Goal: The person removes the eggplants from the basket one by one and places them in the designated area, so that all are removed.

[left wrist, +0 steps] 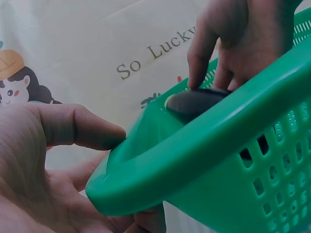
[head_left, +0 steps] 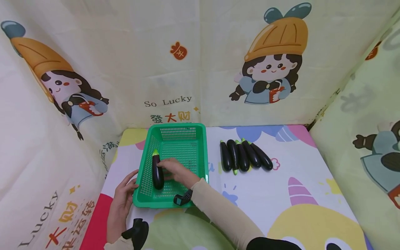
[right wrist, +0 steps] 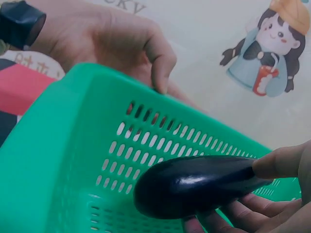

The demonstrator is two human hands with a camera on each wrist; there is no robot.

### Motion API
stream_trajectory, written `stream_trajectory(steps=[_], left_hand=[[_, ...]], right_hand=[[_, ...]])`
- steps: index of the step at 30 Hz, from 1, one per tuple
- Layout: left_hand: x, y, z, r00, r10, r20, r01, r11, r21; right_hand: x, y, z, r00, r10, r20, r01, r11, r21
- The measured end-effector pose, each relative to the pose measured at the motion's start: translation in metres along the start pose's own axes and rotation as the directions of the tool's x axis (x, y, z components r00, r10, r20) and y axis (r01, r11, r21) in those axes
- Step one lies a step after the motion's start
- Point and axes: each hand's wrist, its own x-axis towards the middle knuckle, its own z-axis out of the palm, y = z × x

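A dark purple eggplant (head_left: 158, 173) with a green stem end is inside the green plastic basket (head_left: 204, 152), along its left side. My right hand (head_left: 177, 172) reaches over the basket and grips this eggplant, thumb on top and fingers beneath it, as the right wrist view shows with the eggplant (right wrist: 194, 187) close up. My left hand (head_left: 122, 198) holds the basket's left rim; in the left wrist view its thumb (left wrist: 92, 128) presses on the rim and fingers pass underneath.
Several eggplants (head_left: 243, 155) lie side by side in a row on the patterned tablecloth (head_left: 250, 194), right of the basket. Cloth walls (head_left: 215, 69) with cartoon figures stand behind and at both sides of the table.
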Motion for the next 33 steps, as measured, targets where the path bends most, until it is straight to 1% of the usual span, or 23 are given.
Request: stream_trajectory(steps=[8, 17, 24, 33], left_hand=[[0.000, 0.000, 0.001, 1.000, -0.015, -0.013, 0.015, 1.000, -0.004], [0.000, -0.001, 0.001, 0.999, -0.023, -0.044, 0.023, 1.000, 0.000], [0.000, -0.001, 0.001, 0.999, -0.019, -0.038, 0.018, 1.000, -0.005], [0.001, 0.000, 0.001, 1.000, 0.007, -0.017, -0.007, 1.000, -0.027]], right_hand=[[-0.010, -0.010, -0.009, 0.999, -0.024, 0.026, 0.024, 1.000, 0.006], [-0.020, -0.018, -0.027, 0.995, -0.095, 0.023, 0.095, 0.995, 0.009], [-0.030, -0.024, -0.039, 0.990, -0.140, -0.004, 0.140, 0.990, 0.013], [-0.051, -0.035, -0.054, 0.972, -0.220, -0.082, 0.216, 0.975, -0.053]])
